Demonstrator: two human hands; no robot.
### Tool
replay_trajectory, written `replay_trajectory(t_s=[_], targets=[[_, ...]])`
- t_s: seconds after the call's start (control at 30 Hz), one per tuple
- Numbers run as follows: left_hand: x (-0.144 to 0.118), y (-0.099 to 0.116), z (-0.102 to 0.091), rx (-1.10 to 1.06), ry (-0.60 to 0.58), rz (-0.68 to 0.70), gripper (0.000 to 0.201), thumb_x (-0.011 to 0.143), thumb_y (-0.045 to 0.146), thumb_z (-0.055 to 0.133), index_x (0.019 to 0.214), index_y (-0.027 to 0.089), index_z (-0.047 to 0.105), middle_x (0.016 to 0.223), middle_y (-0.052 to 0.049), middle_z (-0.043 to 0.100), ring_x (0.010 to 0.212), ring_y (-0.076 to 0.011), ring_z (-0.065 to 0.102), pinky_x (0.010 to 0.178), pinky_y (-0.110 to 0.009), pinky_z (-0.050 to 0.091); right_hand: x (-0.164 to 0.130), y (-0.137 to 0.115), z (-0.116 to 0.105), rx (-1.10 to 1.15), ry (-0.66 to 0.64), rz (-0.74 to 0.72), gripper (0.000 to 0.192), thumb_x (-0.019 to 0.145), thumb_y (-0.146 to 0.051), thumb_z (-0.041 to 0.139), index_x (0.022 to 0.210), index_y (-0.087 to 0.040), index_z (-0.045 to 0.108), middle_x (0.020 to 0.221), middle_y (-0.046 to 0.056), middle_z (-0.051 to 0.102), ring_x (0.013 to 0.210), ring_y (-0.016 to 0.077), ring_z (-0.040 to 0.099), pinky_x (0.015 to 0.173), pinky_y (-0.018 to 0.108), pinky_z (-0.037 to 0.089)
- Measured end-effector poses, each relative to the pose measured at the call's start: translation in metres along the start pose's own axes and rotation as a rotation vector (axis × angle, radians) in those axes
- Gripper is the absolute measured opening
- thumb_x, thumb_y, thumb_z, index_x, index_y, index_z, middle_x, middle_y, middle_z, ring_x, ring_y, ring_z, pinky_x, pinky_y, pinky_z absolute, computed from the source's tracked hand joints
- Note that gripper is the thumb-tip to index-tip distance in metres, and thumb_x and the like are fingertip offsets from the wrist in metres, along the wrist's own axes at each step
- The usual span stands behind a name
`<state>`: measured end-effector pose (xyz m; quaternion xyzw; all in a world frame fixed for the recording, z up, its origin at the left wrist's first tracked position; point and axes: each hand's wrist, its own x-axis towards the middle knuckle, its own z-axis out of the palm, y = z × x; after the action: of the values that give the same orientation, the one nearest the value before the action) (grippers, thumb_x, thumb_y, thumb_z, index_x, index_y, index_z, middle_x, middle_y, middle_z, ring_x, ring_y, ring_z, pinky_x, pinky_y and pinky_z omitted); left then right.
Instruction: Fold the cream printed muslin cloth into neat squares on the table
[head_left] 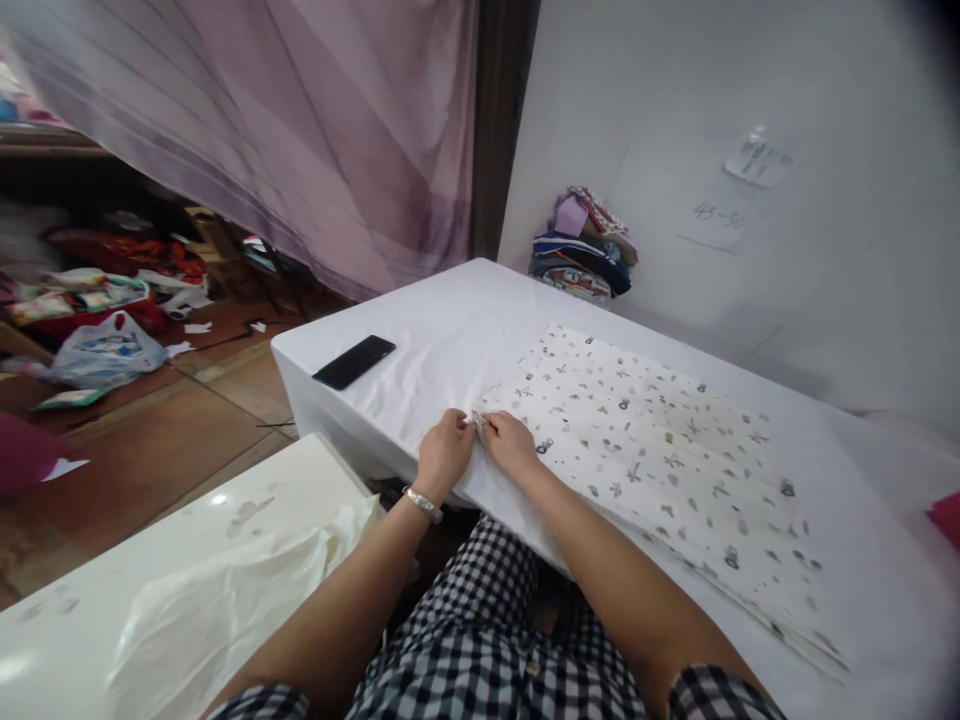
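Observation:
A white cloth point(645, 450) printed with small grey and olive motifs lies folded flat, its layered edge running along the near side. At its near left corner, my right hand point(510, 445) pinches a gathered bit of the cloth between thumb and fingers. My left hand point(447, 455) is closed right beside it, fingertips on the same corner. The exact grip of the left fingertips is too small to make out fully. A bracelet circles my left wrist.
The cloth lies on a white-covered table point(442, 310). A black phone point(355, 361) rests near its left edge. Folded fabrics point(581, 250) are stacked by the wall. A pale cabinet top point(187, 540) with thin plastic stands at left; bags point(109, 350) lie on the floor.

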<state>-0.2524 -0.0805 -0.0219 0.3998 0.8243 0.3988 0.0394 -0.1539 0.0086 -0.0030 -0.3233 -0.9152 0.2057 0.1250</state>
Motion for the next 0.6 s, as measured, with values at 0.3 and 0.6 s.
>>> replay_trajectory(t_s=[0.3,0.6], targets=[[0.004,0.004,0.012,-0.932,-0.102,-0.437,0.037,0.073,0.019,0.064,0.107,0.016,0.051,0.09,-0.006,0.065,0.076,-0.0136,0.065,0.068,-0.027,0.054,-0.001,0.003,0.002,0.117,0.037,-0.011,0.027,0.09,-0.019,0.042,0.105,-0.022,0.065,0.105,0.003,0.067,0.098,0.0142,0.058,0.082,0.024,0.042],[0.008,0.005,0.015,-0.903,-0.085,-0.452,0.026,0.072,0.016,0.066,0.097,0.016,0.057,0.084,-0.004,0.064,0.071,-0.0123,0.064,0.063,-0.026,0.056,0.002,0.007,0.006,0.233,0.088,0.025,0.02,0.089,-0.024,0.046,0.099,-0.021,0.064,0.094,0.002,0.068,0.086,0.0146,0.06,0.078,0.025,0.043]])
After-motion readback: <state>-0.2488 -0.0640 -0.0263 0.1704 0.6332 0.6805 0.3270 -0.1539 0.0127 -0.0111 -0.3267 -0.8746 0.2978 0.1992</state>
